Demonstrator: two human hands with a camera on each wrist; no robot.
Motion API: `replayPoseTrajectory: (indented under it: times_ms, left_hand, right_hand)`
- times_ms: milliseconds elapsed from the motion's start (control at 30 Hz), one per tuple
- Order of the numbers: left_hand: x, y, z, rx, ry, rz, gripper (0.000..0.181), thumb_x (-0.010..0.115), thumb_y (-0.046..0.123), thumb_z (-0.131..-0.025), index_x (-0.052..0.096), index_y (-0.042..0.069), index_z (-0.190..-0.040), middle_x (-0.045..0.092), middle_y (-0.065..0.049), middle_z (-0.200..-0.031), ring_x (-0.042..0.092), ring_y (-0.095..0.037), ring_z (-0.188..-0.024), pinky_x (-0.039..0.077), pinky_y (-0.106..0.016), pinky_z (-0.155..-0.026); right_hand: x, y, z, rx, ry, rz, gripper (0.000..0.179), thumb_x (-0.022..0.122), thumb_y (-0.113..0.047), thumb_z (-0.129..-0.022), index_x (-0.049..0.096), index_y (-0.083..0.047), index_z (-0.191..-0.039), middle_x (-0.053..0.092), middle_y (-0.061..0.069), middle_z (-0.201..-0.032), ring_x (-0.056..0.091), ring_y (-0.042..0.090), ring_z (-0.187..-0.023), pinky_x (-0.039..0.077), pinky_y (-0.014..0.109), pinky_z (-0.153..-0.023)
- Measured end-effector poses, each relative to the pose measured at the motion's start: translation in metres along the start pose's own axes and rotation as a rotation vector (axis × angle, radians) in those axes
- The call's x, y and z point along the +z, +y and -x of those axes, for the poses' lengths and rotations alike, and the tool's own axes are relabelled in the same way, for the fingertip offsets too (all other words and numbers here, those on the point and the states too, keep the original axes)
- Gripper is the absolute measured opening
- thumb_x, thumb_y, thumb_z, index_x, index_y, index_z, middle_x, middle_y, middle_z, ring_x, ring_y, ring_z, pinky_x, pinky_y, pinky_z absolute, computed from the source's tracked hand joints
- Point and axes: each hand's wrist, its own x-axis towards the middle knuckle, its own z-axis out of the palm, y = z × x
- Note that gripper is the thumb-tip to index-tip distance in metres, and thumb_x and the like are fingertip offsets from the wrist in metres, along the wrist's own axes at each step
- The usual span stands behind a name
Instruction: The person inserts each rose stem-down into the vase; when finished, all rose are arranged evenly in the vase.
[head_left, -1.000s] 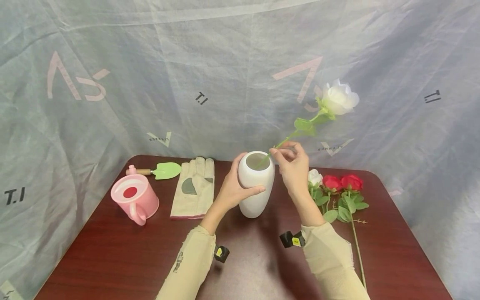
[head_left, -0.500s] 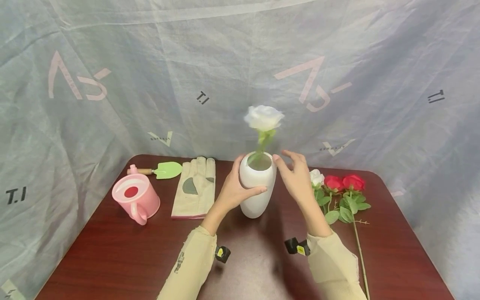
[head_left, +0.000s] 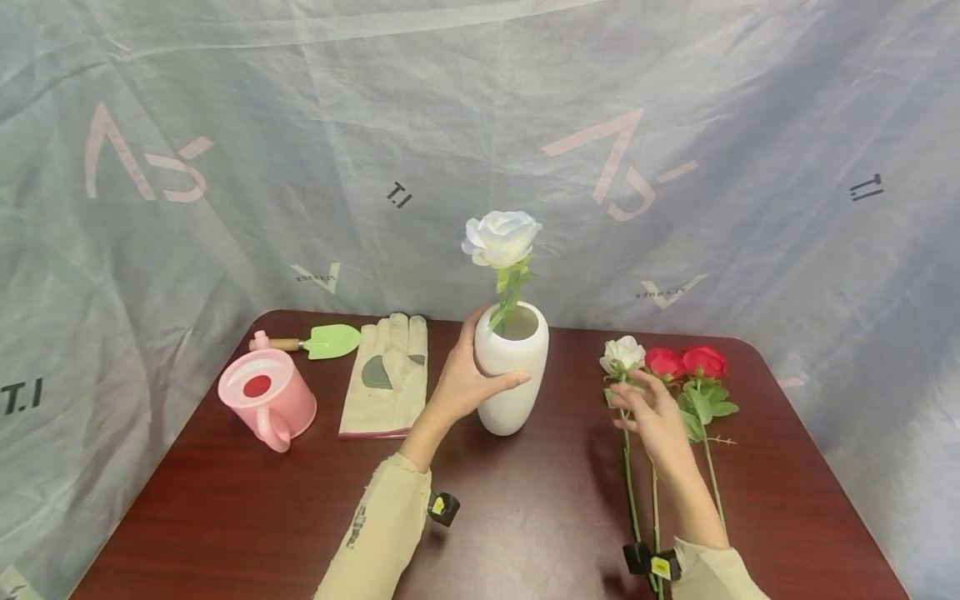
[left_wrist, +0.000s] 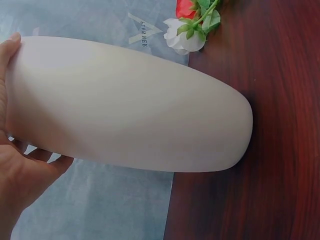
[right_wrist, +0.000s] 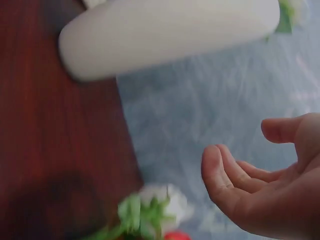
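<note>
A white vase [head_left: 513, 375] stands upright on the table, gripped near its top by my left hand [head_left: 468, 379], the thumb across its front and the fingers around its far side. One white artificial rose [head_left: 501, 239] rises from the vase mouth, its lower stem hidden inside. To the right, my right hand [head_left: 656, 421] is over the stems of the loose flowers, fingers apart and slightly bent, holding nothing in the right wrist view. Just beyond its fingertips lies a second white rose [head_left: 622, 354]. Two red roses [head_left: 703, 362] lie beside that one, partly behind the hand.
On the left are a pink watering can [head_left: 272, 396], a green trowel [head_left: 332, 341] with a wooden handle and a pale work glove [head_left: 386, 387]. Grey printed cloth [head_left: 450, 150] hangs behind the dark red table [head_left: 195, 517]. Dark wrist cameras sit on both forearms.
The white rose went from leaning in the right hand to standing in the vase, let go. My right hand then moved right and towards me, over the loose flowers. The left hand kept its grip.
</note>
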Motion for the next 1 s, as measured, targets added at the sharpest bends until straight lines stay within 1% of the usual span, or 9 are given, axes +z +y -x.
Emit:
replayPoseTrajectory:
  times_ms: [167,233,300,433,600,700,900,1000]
  left_hand:
    - [0.0,0.0,0.001,-0.012,0.013,0.001,0.096,0.084,0.015,-0.067,0.027,0.015,-0.144,0.052,-0.009,-0.124,0.051,-0.024,-0.109,0.041,-0.047,-0.088]
    - [0.0,0.0,0.001,-0.014,0.011,-0.001,0.096,0.084,0.015,-0.067,0.027,0.015,-0.144,0.052,-0.009,-0.124,0.051,-0.024,-0.11,0.041,-0.047,-0.088]
    - [0.001,0.0,0.001,-0.013,0.006,0.0,0.096,0.084,0.015,-0.068,0.026,0.015,-0.144,0.052,-0.009,-0.124,0.051,-0.024,-0.11,0.041,-0.047,-0.088]
    - [0.002,0.0,0.001,-0.018,0.0,0.008,0.096,0.084,0.015,-0.068,0.026,0.015,-0.144,0.051,-0.01,-0.125,0.051,-0.024,-0.11,0.041,-0.047,-0.088]
    - [0.001,0.001,0.001,-0.02,0.0,0.011,0.096,0.083,0.015,-0.068,0.025,0.014,-0.145,0.051,-0.011,-0.126,0.051,-0.025,-0.11,0.041,-0.048,-0.088]
    - [0.001,0.001,0.001,-0.013,-0.001,0.01,0.096,0.083,0.015,-0.069,0.025,0.013,-0.145,0.05,-0.011,-0.126,0.051,-0.025,-0.11,0.041,-0.048,-0.088]
    - [0.002,0.001,0.001,-0.009,-0.003,0.012,0.095,0.083,0.014,-0.069,0.025,0.015,-0.144,0.05,-0.011,-0.125,0.051,-0.025,-0.109,0.041,-0.047,-0.087]
    - [0.002,0.0,0.001,-0.004,0.004,0.011,0.095,0.083,0.014,-0.068,0.026,0.014,-0.144,0.05,-0.011,-0.126,0.051,-0.025,-0.109,0.041,-0.047,-0.087]
  right_hand:
    - [-0.024,0.027,0.017,-0.031,-0.01,0.191,0.044,0.043,-0.019,-0.099,0.035,0.008,-0.133,0.055,0.03,-0.116,0.062,0.023,-0.094,0.052,0.03,-0.069]
    - [-0.032,0.036,0.023,-0.008,-0.018,0.222,0.043,0.044,-0.019,-0.099,0.038,0.009,-0.131,0.056,0.03,-0.115,0.061,0.03,-0.095,0.052,0.029,-0.068]
    - [-0.039,0.043,0.029,0.025,-0.023,0.25,0.042,0.042,-0.019,-0.1,0.039,0.009,-0.13,0.056,0.029,-0.115,0.062,0.029,-0.095,0.052,0.027,-0.068]
    - [-0.046,0.054,0.038,0.081,-0.013,0.249,0.04,0.042,-0.019,-0.1,0.043,0.009,-0.129,0.058,0.028,-0.113,0.063,0.025,-0.092,0.052,0.027,-0.067]
    - [-0.047,0.065,0.043,0.126,-0.01,0.24,0.042,0.044,-0.022,-0.099,0.044,0.009,-0.128,0.058,0.028,-0.114,0.063,0.025,-0.092,0.053,0.029,-0.066]
    - [-0.046,0.07,0.045,0.147,-0.001,0.238,0.043,0.045,-0.025,-0.099,0.045,0.008,-0.127,0.057,0.028,-0.115,0.063,0.028,-0.094,0.053,0.03,-0.067]
    - [-0.043,0.078,0.048,0.176,0.011,0.219,0.042,0.045,-0.023,-0.099,0.045,0.009,-0.127,0.056,0.03,-0.116,0.061,0.033,-0.1,0.053,0.03,-0.07]
    - [-0.041,0.081,0.049,0.177,0.013,0.213,0.041,0.045,-0.022,-0.099,0.046,0.009,-0.126,0.057,0.029,-0.115,0.061,0.032,-0.099,0.053,0.03,-0.07]
